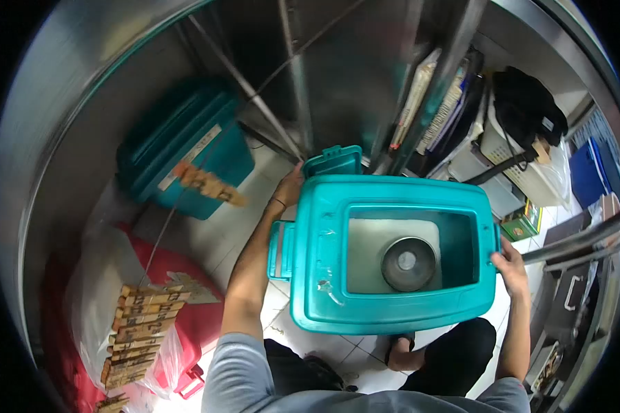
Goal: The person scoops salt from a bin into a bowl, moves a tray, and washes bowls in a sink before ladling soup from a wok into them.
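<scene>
A white tiled floor carries the clutter in a cramped corner. A closed teal storage bin stands at the back beside steel legs. A red container draped with a clear plastic bag sits nearer, and a sandalled foot is planted on the tiles. An open teal tub appears raised off the floor, though the angle leaves that uncertain.

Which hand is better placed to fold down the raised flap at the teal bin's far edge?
Probably the left hand: it grips the teal bin right beside the flap; the right hand holds the opposite side.
</scene>
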The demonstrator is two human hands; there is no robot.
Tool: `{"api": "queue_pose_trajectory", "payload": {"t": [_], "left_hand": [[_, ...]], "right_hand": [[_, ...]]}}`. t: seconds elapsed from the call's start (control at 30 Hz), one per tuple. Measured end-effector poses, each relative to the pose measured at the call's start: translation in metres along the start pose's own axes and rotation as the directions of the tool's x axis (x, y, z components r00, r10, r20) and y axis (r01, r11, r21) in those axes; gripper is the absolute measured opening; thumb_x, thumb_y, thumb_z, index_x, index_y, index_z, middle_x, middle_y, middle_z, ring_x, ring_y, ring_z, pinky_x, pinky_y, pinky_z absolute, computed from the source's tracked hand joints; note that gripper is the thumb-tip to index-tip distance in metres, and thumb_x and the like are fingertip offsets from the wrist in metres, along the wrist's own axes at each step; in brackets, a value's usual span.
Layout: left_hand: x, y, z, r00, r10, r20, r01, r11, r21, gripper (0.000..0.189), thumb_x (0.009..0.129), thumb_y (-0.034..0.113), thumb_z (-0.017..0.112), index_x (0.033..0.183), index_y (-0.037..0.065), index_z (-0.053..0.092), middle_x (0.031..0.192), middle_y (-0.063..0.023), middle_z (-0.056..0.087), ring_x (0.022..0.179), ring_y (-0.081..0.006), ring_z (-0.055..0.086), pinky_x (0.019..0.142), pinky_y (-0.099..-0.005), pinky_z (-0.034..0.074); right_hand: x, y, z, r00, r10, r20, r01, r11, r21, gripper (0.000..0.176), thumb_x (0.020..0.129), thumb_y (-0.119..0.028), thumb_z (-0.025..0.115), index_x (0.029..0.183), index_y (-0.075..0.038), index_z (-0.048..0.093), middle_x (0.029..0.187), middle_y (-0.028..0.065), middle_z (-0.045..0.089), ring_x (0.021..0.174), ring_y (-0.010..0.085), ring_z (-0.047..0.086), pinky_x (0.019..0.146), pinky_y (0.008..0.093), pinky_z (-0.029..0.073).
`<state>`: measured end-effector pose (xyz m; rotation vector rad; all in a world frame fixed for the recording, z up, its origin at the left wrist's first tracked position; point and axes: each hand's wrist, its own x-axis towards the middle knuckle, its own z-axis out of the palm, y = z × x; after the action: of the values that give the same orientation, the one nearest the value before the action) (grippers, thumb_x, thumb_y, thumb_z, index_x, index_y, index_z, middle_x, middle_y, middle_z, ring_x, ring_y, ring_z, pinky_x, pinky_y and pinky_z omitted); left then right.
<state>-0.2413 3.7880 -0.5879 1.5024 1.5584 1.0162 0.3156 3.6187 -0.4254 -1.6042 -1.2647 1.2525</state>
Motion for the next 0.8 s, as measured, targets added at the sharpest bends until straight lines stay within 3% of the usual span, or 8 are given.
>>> {"api": "queue_pose_trajectory", "payload": {"t": [0.07, 0.17, 0.27, 0.4, 0.53, 0.6, 0.7, 0.8], "left_hand": [[0.028, -0.041, 0.006, 0.979, 0.200, 0.029, -0.202, 0.970, 0.133, 0.051, 0.084, 0.022, 0.065, 0.130, 0.003, 0.051, 0.131, -0.0222, 0.054, 0.120, -0.0316, 0.054, 0.098, -0.0389, 0.044], [0.033, -0.021, 0.005, 0.981, -0.015, 0.191, -0.069, 0.901, 0.428, 0.044, 0.085, 0.027, 0.063, 0.122, 0.004, 0.055, 0.129, -0.0231, 0.054, 0.118, -0.0339, 0.054, 0.095, -0.0403, 0.044], [0.027, -0.051, 0.008, 0.984, 0.033, 0.175, -0.062, 0.985, 0.160, 0.040, 0.086, 0.033, 0.062, 0.115, 0.005, 0.057, 0.122, -0.0225, 0.057, 0.110, -0.0373, 0.056, 0.090, -0.0430, 0.045], [0.014, -0.022, -0.025, 0.990, 0.114, 0.082, -0.132, 0.955, 0.264, 0.041, 0.087, 0.034, 0.062, 0.115, 0.004, 0.056, 0.119, -0.0200, 0.059, 0.105, -0.0342, 0.060, 0.087, -0.0410, 0.047], [-0.014, 0.083, -0.069, 0.980, -0.169, -0.107, 0.169, 0.986, -0.015, 0.039, 0.085, 0.024, 0.067, 0.117, 0.004, 0.055, 0.114, -0.0173, 0.061, 0.099, -0.0307, 0.062, 0.085, -0.0356, 0.048], [-0.020, 0.123, -0.085, 0.981, 0.181, -0.066, -0.168, 0.972, 0.163, 0.041, 0.084, 0.024, 0.068, 0.116, 0.003, 0.057, 0.110, -0.0181, 0.061, 0.097, -0.0329, 0.062, 0.084, -0.0372, 0.049], [-0.063, 0.229, -0.082, 0.908, 0.419, -0.026, -0.371, 0.830, 0.417, 0.042, 0.082, 0.028, 0.070, 0.113, 0.002, 0.059, 0.106, -0.0178, 0.063, 0.097, -0.0329, 0.062, 0.083, -0.0379, 0.049], [-0.132, 0.313, -0.043, 0.847, 0.531, -0.038, -0.405, 0.690, 0.600, 0.047, 0.075, 0.032, 0.078, 0.108, 0.002, 0.062, 0.103, -0.0155, 0.064, 0.090, -0.0298, 0.064, 0.074, -0.0370, 0.051]], "right_hand": [[-0.014, -0.022, 0.023, 0.999, -0.016, -0.052, 0.009, 0.992, -0.127, 0.092, 0.081, -0.043, 0.073, 0.142, 0.010, 0.030, 0.129, 0.0218, 0.053, 0.118, 0.0261, 0.051, 0.103, 0.0346, 0.037], [-0.018, -0.018, 0.035, 0.988, -0.059, -0.144, 0.055, 0.998, -0.028, 0.091, 0.081, -0.042, 0.073, 0.141, 0.012, 0.030, 0.134, 0.0249, 0.049, 0.124, 0.0282, 0.048, 0.105, 0.0343, 0.035], [-0.017, -0.017, 0.034, 0.987, -0.063, -0.149, 0.057, 0.997, -0.042, 0.083, 0.084, -0.038, 0.071, 0.141, 0.010, 0.033, 0.130, 0.0228, 0.053, 0.120, 0.0269, 0.051, 0.103, 0.0334, 0.037], [-0.013, -0.013, 0.031, 0.982, -0.100, -0.159, 0.092, 0.994, -0.057, 0.082, 0.083, -0.036, 0.073, 0.139, 0.011, 0.036, 0.128, 0.0220, 0.054, 0.118, 0.0245, 0.052, 0.100, 0.0322, 0.040], [-0.010, -0.007, 0.015, 0.990, -0.080, -0.120, 0.053, 0.975, -0.216, 0.088, 0.081, -0.042, 0.074, 0.140, 0.010, 0.035, 0.132, 0.0240, 0.052, 0.124, 0.0272, 0.049, 0.105, 0.0338, 0.037], [-0.004, -0.004, 0.008, 0.990, -0.103, -0.093, 0.059, 0.920, -0.387, 0.086, 0.081, -0.045, 0.073, 0.140, 0.007, 0.037, 0.138, 0.0260, 0.046, 0.130, 0.0333, 0.044, 0.109, 0.0373, 0.032], [-0.019, -0.043, 0.037, 0.793, -0.597, -0.118, 0.321, 0.575, -0.752, 0.069, 0.088, -0.037, 0.067, 0.136, 0.006, 0.043, 0.136, 0.0222, 0.050, 0.124, 0.0327, 0.051, 0.105, 0.0376, 0.038], [-0.034, -0.081, 0.065, 0.962, -0.271, -0.025, 0.270, 0.962, -0.028, 0.059, 0.093, -0.034, 0.061, 0.133, 0.006, 0.046, 0.133, 0.0207, 0.052, 0.112, 0.0294, 0.060, 0.096, 0.0359, 0.047]]}}
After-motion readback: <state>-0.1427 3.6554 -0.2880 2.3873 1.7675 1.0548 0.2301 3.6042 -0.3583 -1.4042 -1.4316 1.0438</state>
